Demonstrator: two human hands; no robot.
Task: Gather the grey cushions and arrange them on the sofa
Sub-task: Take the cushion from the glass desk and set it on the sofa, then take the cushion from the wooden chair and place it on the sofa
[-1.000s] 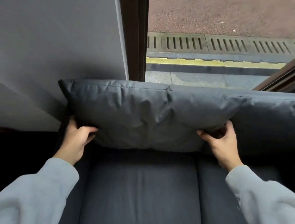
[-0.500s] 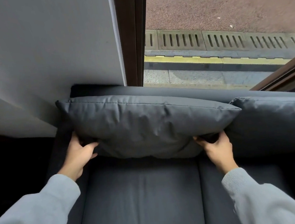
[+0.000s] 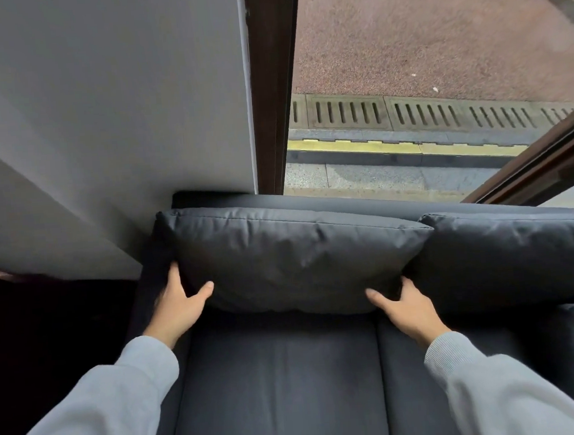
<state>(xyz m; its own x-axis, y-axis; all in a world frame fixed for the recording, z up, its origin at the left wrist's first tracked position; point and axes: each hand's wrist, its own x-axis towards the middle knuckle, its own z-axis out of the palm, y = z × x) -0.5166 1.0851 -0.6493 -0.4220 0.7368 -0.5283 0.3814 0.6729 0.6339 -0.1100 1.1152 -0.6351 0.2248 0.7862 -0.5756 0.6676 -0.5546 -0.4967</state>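
Observation:
A dark grey cushion [image 3: 292,258] stands against the sofa's backrest [image 3: 311,198] at the left end, its lower edge on the seat [image 3: 274,383]. My left hand [image 3: 179,304] grips its lower left corner, thumb on the front face and fingers behind. My right hand [image 3: 406,307] holds the lower right corner, fingers tucked between this cushion and a second grey cushion [image 3: 508,255] that leans on the backrest to the right. Both cushions touch side by side.
A white wall [image 3: 98,112] rises behind the sofa's left end, beside a dark brown window frame [image 3: 275,81]. Through the glass lie a pavement and a drain grate [image 3: 407,111]. Left of the sofa arm [image 3: 147,290] the floor is dark.
The cushion has come down from above the backrest and now sits lower against it, next to the second cushion. Both hands followed it down and stayed on its lower corners.

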